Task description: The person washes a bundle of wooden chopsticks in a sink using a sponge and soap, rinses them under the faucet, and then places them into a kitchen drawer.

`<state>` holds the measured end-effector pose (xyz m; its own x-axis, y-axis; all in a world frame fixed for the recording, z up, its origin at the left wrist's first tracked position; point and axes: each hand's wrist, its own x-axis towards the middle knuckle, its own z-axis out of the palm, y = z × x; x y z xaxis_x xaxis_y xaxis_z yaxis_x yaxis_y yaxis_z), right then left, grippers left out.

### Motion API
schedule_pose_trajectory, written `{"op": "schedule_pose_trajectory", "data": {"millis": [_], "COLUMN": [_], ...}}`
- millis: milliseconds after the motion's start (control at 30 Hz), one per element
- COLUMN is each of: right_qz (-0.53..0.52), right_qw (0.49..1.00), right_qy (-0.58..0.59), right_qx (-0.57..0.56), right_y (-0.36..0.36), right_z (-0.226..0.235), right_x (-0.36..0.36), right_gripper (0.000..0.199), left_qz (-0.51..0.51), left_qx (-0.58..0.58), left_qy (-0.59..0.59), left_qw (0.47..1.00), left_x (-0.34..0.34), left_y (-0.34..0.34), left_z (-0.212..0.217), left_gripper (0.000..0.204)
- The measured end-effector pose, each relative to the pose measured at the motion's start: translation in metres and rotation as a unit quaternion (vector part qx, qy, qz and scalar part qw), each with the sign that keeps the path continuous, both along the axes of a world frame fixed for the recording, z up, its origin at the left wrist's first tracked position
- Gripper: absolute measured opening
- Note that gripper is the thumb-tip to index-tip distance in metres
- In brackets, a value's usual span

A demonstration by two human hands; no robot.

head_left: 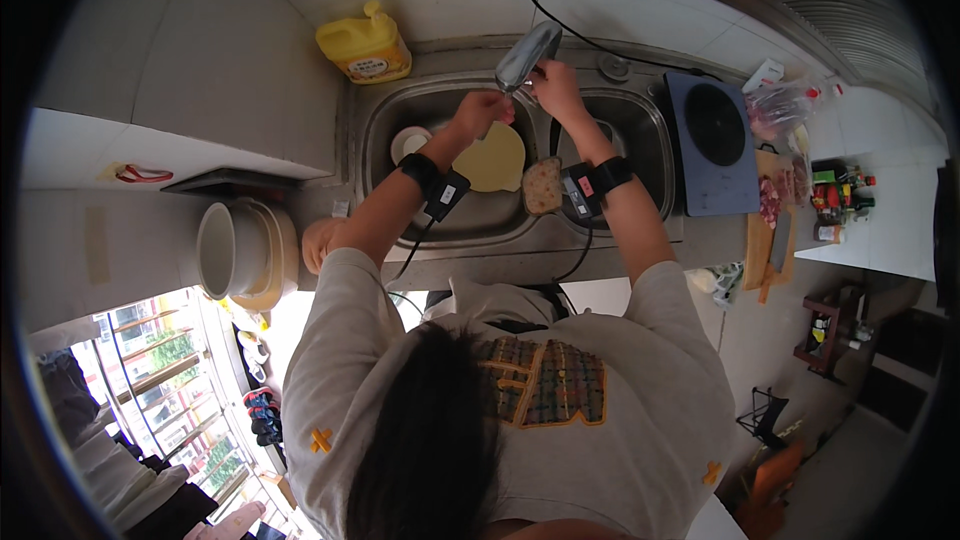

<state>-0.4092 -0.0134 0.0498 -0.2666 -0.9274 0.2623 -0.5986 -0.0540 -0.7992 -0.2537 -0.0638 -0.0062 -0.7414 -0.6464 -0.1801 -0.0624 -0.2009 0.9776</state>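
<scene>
My left hand point(482, 113) is closed above the left sink bowl point(385, 198), with a small pink piece showing at its fingertips, too small to name. Just right of it, my right hand point(557, 88) is curled beside the silver faucet point(527, 56); what its fingers hold, if anything, is hidden. Beneath my hands a pale yellow basin point(488, 162) sits in the left bowl, a white bowl point(409, 144) to its left. A tan speckled slab, perhaps a sponge, point(543, 186) lies at the divider near my right wrist. Both wrists carry black straps and cabled boxes.
A yellow jug point(365, 46) stands behind the sink at the left. Right of the right bowl point(655, 165) sits an induction cooker point(713, 135). Beyond it are a cutting board point(757, 265) with red meat point(769, 202) and a knife point(780, 240). Pale basins point(233, 252) stand left.
</scene>
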Motion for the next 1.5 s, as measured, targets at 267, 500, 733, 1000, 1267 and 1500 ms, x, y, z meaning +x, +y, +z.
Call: {"op": "schedule_pose_trajectory", "data": {"millis": [267, 500, 733, 1000, 1267, 1500], "right_qz": [-0.034, -0.075, -0.021, -0.032, -0.021, 0.021], "right_qw": [0.983, 0.991, 0.996, 0.979, 0.983, 0.988], "right_qy": [-0.176, -0.108, -0.067, -0.191, -0.164, -0.1], "right_qx": [0.034, 0.021, 0.053, 0.062, 0.074, 0.111], "right_y": [-0.009, -0.008, -0.002, -0.013, -0.024, -0.021], "right_z": [0.0, 0.008, 0.005, -0.018, -0.036, -0.05], "right_x": [-0.034, -0.026, -0.022, -0.003, 0.013, 0.011], "right_gripper": [0.018, 0.016, 0.013, 0.011, 0.007, 0.008], "left_qz": [-0.02, -0.052, -0.038, -0.083, -0.058, -0.035], "left_qx": [0.015, 0.004, 0.063, 0.084, 0.105, 0.124], "left_qy": [-0.006, -0.061, -0.011, -0.025, -0.047, -0.065], "left_qw": [1.0, 0.997, 0.997, 0.993, 0.992, 0.99], "left_x": [0.022, 0.012, 0.003, 0.039, 0.057, 0.037], "left_y": [0.005, 0.007, 0.013, 0.011, 0.018, 0.026], "left_z": [-0.006, -0.004, 0.001, 0.006, 0.005, 0.002], "left_gripper": [0.015, 0.019, 0.017, 0.016, 0.015, 0.018]}}
